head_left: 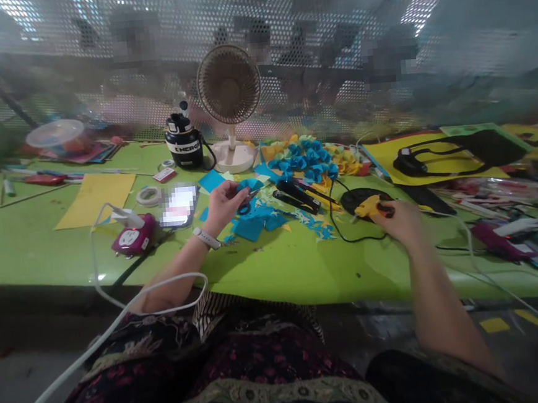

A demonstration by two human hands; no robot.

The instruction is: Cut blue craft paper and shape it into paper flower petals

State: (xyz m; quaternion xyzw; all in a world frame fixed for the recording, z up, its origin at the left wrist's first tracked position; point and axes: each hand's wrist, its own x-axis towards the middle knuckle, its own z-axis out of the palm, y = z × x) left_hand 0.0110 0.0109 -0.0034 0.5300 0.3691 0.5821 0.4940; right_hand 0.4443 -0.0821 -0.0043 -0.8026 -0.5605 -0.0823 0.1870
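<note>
My left hand (pixel 222 204) is closed in a pinch on a blue paper piece (pixel 248 186), held just above the green table (pixel 278 269). A white band sits on that wrist. My right hand (pixel 401 219) is wrapped round a yellow glue gun (pixel 370 206), whose black cord (pixel 346 236) loops across the table. Cut blue paper scraps (pixel 256 222) lie under and beside the left hand. A heap of finished blue and yellow paper flowers (pixel 309 158) sits behind them.
A small desk fan (pixel 229 102), a black jar (pixel 183 143), a tape roll (pixel 148 196), a phone (pixel 178 205) and a pink socket block (pixel 133 239) with a white cable stand to the left. Black scissors (pixel 296 196), yellow sheets (pixel 92 200) and a mesh screen (pixel 331 47) lie beyond.
</note>
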